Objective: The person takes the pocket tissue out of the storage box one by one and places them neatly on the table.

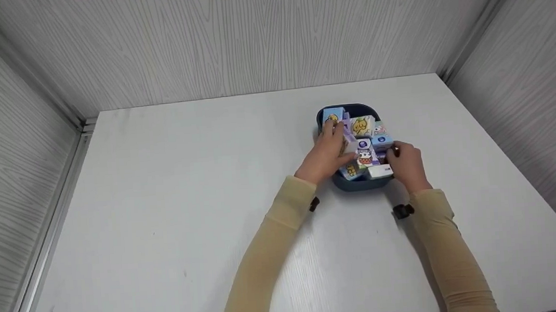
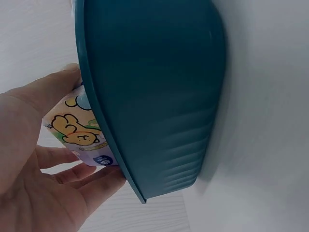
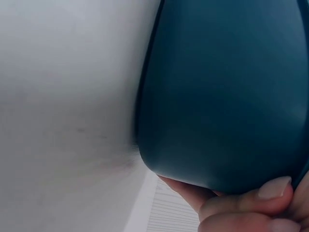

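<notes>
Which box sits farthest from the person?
The light-blue box with a yellow character, in the bin's far-left corner; other visible boxes sit closer.

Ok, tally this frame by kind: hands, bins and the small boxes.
Hands: 2
Bin: 1
Small boxes: at least 6, overlapping, some partly hidden
Total: at least 9

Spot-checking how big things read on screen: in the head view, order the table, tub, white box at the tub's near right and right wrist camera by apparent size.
1. Table
2. Tub
Unranked: white box and right wrist camera, both far smaller, too alike to separate.
</notes>
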`<state>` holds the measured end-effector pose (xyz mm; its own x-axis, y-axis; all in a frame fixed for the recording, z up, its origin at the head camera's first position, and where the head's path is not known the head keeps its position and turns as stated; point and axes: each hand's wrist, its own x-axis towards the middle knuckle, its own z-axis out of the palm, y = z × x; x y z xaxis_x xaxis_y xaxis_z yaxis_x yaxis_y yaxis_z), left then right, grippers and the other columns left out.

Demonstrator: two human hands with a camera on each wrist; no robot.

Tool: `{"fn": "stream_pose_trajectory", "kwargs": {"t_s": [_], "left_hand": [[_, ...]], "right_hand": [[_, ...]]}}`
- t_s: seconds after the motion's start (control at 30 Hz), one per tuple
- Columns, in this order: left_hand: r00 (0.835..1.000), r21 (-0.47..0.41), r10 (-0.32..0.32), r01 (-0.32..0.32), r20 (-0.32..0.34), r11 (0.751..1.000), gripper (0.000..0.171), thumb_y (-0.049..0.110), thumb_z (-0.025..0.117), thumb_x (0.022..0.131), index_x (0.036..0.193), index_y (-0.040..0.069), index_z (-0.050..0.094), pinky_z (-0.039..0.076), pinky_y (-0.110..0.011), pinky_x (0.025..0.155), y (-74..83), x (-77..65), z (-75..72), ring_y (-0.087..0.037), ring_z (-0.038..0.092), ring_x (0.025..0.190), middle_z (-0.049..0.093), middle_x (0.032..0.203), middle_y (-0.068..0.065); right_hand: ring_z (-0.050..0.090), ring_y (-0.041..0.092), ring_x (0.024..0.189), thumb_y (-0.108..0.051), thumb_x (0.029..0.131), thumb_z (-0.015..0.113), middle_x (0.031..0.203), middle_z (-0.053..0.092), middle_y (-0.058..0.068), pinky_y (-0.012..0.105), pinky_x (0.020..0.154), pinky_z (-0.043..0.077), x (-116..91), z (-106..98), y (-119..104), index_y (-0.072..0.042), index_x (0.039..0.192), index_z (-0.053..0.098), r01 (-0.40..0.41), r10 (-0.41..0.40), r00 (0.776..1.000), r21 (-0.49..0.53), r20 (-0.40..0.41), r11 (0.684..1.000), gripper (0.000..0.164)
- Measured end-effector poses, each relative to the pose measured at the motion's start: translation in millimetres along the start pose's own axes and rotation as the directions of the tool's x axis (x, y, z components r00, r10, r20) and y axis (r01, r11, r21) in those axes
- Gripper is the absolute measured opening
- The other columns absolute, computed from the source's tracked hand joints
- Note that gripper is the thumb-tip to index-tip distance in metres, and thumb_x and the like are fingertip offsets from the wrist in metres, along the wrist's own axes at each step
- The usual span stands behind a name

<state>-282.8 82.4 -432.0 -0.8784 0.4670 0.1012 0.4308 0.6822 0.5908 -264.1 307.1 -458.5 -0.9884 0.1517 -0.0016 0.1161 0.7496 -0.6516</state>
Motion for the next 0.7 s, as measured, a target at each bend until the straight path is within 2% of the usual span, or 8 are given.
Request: {"fn": "stream_pose_trajectory", "kwargs": {"t_s": [0.2,0.37,0.47,0.7], "left_hand": [[1.0,0.017,0.011,-0.011,0.011,1.0,0.087,0.045,0.061,0.09,0.152,0.005,0.015,0.021,-0.025,0.111,2.0,-3.0,-2.4,-0.019,0.012,0.143,0.008,0.157,-0.013],[1.0,-0.012,0.022,-0.021,0.003,1.0,0.087,0.041,0.064,0.09,0.152,0.006,0.015,0.02,-0.026,0.111,0.5,-6.0,-5.1,-0.019,0.014,0.143,0.01,0.157,-0.012],[0.999,-0.001,0.046,-0.046,-0.01,0.999,0.086,0.04,0.065,0.089,0.151,0.004,0.017,0.021,-0.024,0.111,-1.6,-7.7,-7.5,-0.018,0.018,0.142,0.015,0.155,-0.012],[0.994,-0.042,0.089,-0.092,-0.067,0.995,0.081,0.038,0.067,0.088,0.149,0.004,0.025,0.021,-0.02,0.11,-7.4,-13.9,-17.9,-0.013,0.024,0.138,0.022,0.151,-0.007]], "right_hand": [[0.055,0.027,0.086,-0.016,0.101,0.04,0.108,0.06,0.023,0.036,0.068,0.046,0.4,1.6,-0.3,0.008,0.134,0.048,-0.013,0.013,1.0,-0.005,0.006,1.0,0.042],[0.054,0.027,0.086,-0.016,0.1,0.04,0.108,0.06,0.022,0.037,0.069,0.046,0.8,2.5,0.2,0.007,0.133,0.049,-0.014,0.014,1.0,-0.001,0.008,1.0,0.041],[0.054,0.026,0.083,-0.015,0.1,0.04,0.105,0.061,0.022,0.036,0.067,0.045,0.5,2.9,1.1,0.008,0.132,0.05,0.009,-0.01,1.0,-0.011,-0.009,1.0,0.041],[0.051,0.024,0.072,-0.016,0.099,0.041,0.087,0.059,0.017,0.035,0.059,0.042,-0.2,2.8,1.6,0.005,0.113,0.06,0.043,-0.044,0.998,-0.028,-0.034,0.999,0.031]]}}
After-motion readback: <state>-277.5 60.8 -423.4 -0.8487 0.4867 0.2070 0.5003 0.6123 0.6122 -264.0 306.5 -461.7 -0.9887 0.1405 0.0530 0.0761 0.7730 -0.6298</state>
